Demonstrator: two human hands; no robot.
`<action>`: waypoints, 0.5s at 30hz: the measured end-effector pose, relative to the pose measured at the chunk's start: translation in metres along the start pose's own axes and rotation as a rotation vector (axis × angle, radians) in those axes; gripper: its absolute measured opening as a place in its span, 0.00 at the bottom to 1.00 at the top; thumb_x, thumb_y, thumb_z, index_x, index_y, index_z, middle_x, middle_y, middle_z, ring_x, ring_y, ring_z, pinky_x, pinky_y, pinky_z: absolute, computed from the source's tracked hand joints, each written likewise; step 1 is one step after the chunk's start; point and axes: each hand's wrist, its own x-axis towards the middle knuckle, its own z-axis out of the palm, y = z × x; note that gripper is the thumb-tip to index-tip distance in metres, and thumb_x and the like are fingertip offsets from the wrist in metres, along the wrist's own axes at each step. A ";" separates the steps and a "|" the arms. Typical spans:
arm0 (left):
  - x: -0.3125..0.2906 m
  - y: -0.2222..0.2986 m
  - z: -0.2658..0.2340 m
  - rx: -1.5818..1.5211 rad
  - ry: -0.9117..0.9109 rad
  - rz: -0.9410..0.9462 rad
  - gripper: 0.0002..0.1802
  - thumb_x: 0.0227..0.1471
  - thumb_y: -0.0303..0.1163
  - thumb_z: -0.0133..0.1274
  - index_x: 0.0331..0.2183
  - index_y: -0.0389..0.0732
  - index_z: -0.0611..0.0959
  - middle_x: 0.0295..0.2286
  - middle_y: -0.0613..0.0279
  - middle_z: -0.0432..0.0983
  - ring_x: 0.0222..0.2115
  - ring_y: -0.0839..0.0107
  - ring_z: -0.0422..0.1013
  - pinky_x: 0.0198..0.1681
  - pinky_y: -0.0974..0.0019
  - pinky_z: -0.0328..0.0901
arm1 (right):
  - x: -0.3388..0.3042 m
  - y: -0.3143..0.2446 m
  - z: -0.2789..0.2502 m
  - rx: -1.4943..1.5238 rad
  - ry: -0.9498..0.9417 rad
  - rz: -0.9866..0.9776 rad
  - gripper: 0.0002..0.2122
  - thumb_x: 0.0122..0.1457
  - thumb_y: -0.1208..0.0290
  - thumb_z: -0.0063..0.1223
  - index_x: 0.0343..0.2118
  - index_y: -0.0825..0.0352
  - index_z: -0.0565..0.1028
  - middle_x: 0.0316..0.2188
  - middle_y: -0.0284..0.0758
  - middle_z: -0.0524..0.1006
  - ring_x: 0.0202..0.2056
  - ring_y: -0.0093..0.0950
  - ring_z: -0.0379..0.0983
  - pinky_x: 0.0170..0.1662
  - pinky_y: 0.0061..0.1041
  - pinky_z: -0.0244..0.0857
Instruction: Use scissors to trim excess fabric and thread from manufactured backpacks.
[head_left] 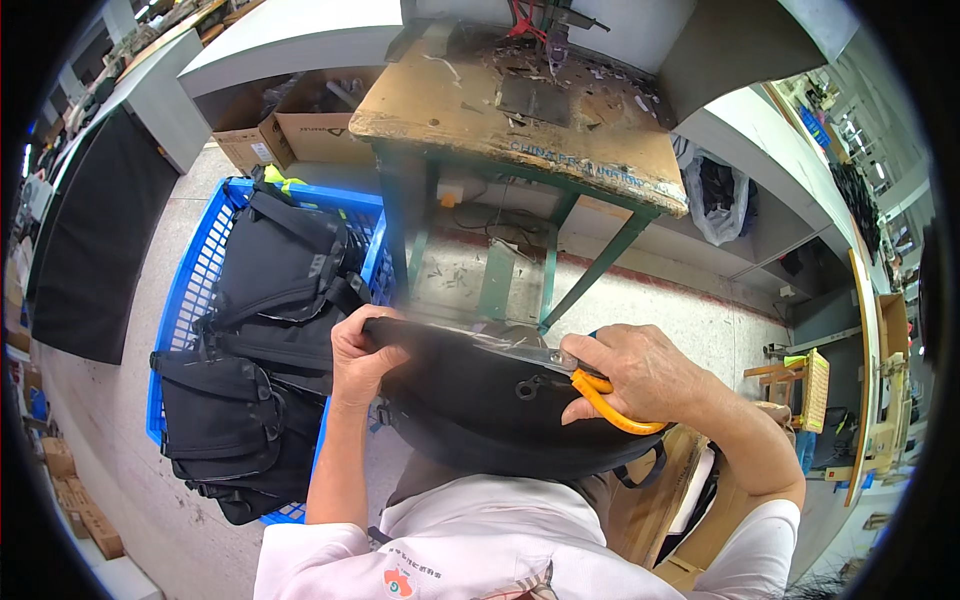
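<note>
The bag (460, 410) was between the left hand (366, 358), at its top left corner, and the right hand (648, 370), which held the scissors (607, 408) at its upper edge. To its left stood a crate (335, 195) with backpacks (280, 260) in it. Ahead stood a table (430, 110), with scraps on top. Cardboard boxes (325, 137) sat beyond the crate, left of the table. A stool (817, 392) stood well off to the right.

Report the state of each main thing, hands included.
Black fabric bag: held before the torso.
Left bare hand: closed on bag's edge.
Right bare hand: holding scissors.
Orange-handled metal scissors: blades at bag's edge; opening unclear.
Blue plastic basket: loaded with black backpacks.
Brown cardboard boxes: open.
Worn wooden table: scrap-littered.
</note>
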 end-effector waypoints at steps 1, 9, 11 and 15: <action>0.000 -0.001 -0.001 -0.008 -0.004 0.003 0.15 0.32 0.21 0.63 0.28 0.34 0.76 0.25 0.66 0.73 0.25 0.80 0.67 0.30 0.78 0.63 | 0.000 -0.001 0.000 -0.007 -0.012 0.014 0.28 0.41 0.40 0.51 0.35 0.61 0.68 0.17 0.37 0.68 0.21 0.35 0.67 0.23 0.30 0.59; 0.001 0.011 -0.006 0.110 0.083 -0.007 0.15 0.28 0.18 0.58 0.27 0.34 0.77 0.24 0.66 0.73 0.25 0.80 0.67 0.30 0.77 0.62 | 0.000 0.006 -0.004 0.146 0.180 0.016 0.28 0.39 0.48 0.59 0.37 0.65 0.67 0.21 0.37 0.72 0.23 0.34 0.69 0.26 0.27 0.62; -0.007 0.038 -0.007 0.294 0.260 -0.009 0.16 0.24 0.16 0.51 0.26 0.33 0.77 0.24 0.65 0.72 0.25 0.78 0.67 0.30 0.77 0.62 | -0.005 0.013 -0.005 0.206 0.497 -0.003 0.31 0.39 0.51 0.61 0.43 0.65 0.65 0.24 0.37 0.70 0.21 0.32 0.65 0.26 0.26 0.62; -0.045 0.100 0.003 0.599 0.517 0.499 0.16 0.28 0.14 0.51 0.28 0.32 0.74 0.26 0.58 0.72 0.26 0.72 0.68 0.32 0.72 0.64 | -0.027 0.012 -0.001 0.717 0.549 0.227 0.42 0.34 0.44 0.63 0.50 0.63 0.59 0.30 0.31 0.67 0.29 0.24 0.63 0.32 0.19 0.58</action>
